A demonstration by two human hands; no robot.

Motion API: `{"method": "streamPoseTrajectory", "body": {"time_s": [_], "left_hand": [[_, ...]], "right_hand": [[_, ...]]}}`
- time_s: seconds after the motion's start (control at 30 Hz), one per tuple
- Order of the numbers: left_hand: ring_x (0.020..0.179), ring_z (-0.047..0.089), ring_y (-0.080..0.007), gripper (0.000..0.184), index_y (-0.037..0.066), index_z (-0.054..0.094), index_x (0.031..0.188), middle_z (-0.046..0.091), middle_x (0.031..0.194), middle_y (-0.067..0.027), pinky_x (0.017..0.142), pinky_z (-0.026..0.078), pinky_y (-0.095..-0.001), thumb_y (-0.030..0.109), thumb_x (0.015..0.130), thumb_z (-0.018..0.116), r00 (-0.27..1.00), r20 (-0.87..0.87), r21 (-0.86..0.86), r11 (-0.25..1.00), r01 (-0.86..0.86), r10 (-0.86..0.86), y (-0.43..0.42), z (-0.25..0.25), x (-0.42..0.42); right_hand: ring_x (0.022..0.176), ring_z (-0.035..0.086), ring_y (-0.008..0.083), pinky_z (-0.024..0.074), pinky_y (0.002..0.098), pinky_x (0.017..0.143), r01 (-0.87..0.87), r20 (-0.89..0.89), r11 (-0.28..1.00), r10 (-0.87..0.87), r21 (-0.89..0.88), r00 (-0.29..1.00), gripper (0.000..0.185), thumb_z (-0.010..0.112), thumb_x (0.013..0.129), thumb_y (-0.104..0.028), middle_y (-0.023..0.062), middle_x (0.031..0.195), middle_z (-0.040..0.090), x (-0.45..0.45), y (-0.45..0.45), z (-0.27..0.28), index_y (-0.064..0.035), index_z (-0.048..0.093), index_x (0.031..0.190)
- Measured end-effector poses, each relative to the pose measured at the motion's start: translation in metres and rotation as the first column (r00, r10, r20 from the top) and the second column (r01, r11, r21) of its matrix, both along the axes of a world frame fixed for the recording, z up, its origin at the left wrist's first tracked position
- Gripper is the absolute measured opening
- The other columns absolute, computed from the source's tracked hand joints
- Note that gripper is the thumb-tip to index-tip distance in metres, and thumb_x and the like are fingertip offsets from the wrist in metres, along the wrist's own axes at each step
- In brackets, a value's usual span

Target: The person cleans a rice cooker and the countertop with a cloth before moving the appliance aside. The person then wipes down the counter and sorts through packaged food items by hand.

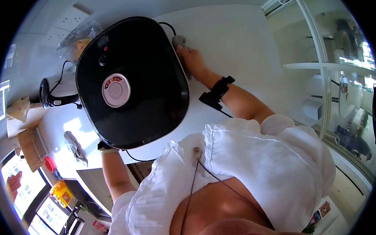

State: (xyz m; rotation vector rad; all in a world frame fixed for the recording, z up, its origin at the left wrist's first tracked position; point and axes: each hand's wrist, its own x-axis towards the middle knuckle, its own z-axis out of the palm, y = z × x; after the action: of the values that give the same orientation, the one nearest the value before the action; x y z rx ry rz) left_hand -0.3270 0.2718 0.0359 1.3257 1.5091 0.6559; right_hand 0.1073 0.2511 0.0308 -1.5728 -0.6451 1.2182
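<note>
A large black kitchen appliance (pixel 149 77) with a rounded-square top and a round silver dial (pixel 116 90) stands close before me on the white counter (pixel 235 45). It could be an air fryer or a rice cooker; I cannot tell which. My right hand (pixel 191 59) is at its right side, fingers closed on a grey cloth (pixel 178 41) against the wall of the appliance. A black strap (pixel 221 89) circles my right wrist. My left forearm (pixel 114 172) reaches up to the appliance's near left corner, which hides my left hand.
Left of the appliance is a kettle (pixel 63 93) with a black handle; behind it lies a clear plastic bag (pixel 79 41). Another grey cloth (pixel 75 148) lies at the counter's left. Wall sockets (pixel 70 18) are at the back. A glass-fronted cabinet (pixel 323 67) borders the right.
</note>
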Motion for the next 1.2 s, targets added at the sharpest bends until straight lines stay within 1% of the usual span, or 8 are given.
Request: {"method": "streamPoseTrajectory", "body": {"time_s": [0.17,0.4,0.53,0.67,0.7,0.8,1.13,1.2], "left_hand": [[0.082,0.062,-0.0230,0.036,0.000,0.058,0.114,0.065,0.093,-0.0147,0.074,0.050,-0.0321,0.031,0.098,0.048,0.930,0.258,-0.062,0.965,-0.255,0.263,0.001,0.048,-0.012],[0.051,0.040,-0.0074,0.041,0.004,0.062,0.112,0.054,0.066,-0.0016,0.043,0.028,-0.0208,0.040,0.099,0.046,0.759,0.455,0.017,0.848,-0.530,0.465,-0.006,0.097,-0.078],[0.058,0.049,-0.0081,0.043,0.006,0.061,0.118,0.062,0.076,-0.0025,0.046,0.033,-0.0199,0.041,0.099,0.046,0.859,0.334,0.084,0.896,-0.437,0.388,-0.008,0.106,-0.042],[0.097,0.056,-0.0155,0.059,0.007,0.048,0.135,0.059,0.118,-0.0122,0.080,0.045,-0.0275,0.051,0.097,0.043,0.911,0.234,0.069,0.929,-0.363,0.339,-0.011,0.113,0.002],[0.126,0.044,-0.0264,0.068,0.008,0.037,0.143,0.043,0.140,-0.0164,0.106,0.032,-0.0398,0.056,0.096,0.040,0.921,0.205,0.101,0.929,-0.357,0.332,-0.018,0.118,0.021],[0.138,0.029,-0.0332,0.066,0.011,0.034,0.145,0.035,0.148,-0.0134,0.111,0.022,-0.0514,0.056,0.097,0.033,0.947,-0.121,0.382,0.894,-0.234,0.299,-0.029,0.139,0.054],[0.121,0.053,-0.0359,0.040,0.006,0.057,0.122,0.055,0.130,-0.0163,0.097,0.046,-0.0480,0.036,0.100,0.041,0.765,-0.471,0.877,0.138,0.461,0.440,-0.088,0.206,0.198],[0.120,0.052,-0.0381,0.030,0.001,0.059,0.112,0.058,0.125,-0.0177,0.098,0.044,-0.0511,0.024,0.098,0.045,0.892,-0.442,0.895,-0.017,0.446,0.090,-0.111,0.185,0.221]], "right_hand": [[0.096,0.064,0.0228,0.0522,0.0371,0.085,0.404,-0.603,0.907,-0.257,0.118,0.755,0.042,0.044,0.100,-0.034,0.0107,0.104,0.065,0.088,-0.036,0.027,0.0023,0.056,0.117],[0.098,0.064,0.0247,0.0517,0.0361,0.086,0.464,-0.293,0.811,-0.375,0.356,0.880,0.036,0.048,0.099,-0.027,0.0107,0.113,0.063,0.180,-0.110,0.066,-0.0002,0.055,0.122],[0.096,0.063,0.0265,0.0505,0.0372,0.085,0.065,0.399,0.987,-0.121,0.150,0.909,0.036,0.056,0.095,-0.021,0.0128,0.117,0.061,0.149,-0.145,0.046,-0.0009,0.053,0.125],[0.125,0.041,0.0390,0.0404,0.0497,0.097,-0.418,0.901,0.897,0.057,0.142,0.429,0.044,0.064,0.083,-0.025,0.0214,0.138,0.040,0.084,-0.156,0.000,-0.0060,0.056,0.122],[0.135,0.029,0.0399,0.0306,0.0582,0.103,-0.469,0.944,0.880,0.208,-0.067,0.257,0.047,0.062,0.085,-0.031,0.0211,0.145,0.033,0.064,-0.160,-0.005,-0.0055,0.055,0.125],[0.143,0.013,0.0350,0.0192,0.0624,0.107,-0.600,0.930,0.767,0.354,-0.228,0.100,0.058,0.061,0.085,-0.041,0.0174,0.153,0.019,0.039,-0.154,-0.023,-0.0088,0.050,0.132],[0.144,0.008,0.0357,0.0117,0.0598,0.111,-0.073,0.920,0.930,0.368,-0.361,0.132,0.073,0.046,0.090,-0.057,0.0167,0.155,0.014,0.141,-0.164,-0.044,-0.0116,0.031,0.146],[0.144,0.007,0.0370,0.0109,0.0599,0.111,0.002,0.922,0.932,0.359,-0.363,0.146,0.075,0.045,0.091,-0.058,0.0170,0.156,0.012,0.154,-0.178,-0.047,-0.0114,0.029,0.147]]}}
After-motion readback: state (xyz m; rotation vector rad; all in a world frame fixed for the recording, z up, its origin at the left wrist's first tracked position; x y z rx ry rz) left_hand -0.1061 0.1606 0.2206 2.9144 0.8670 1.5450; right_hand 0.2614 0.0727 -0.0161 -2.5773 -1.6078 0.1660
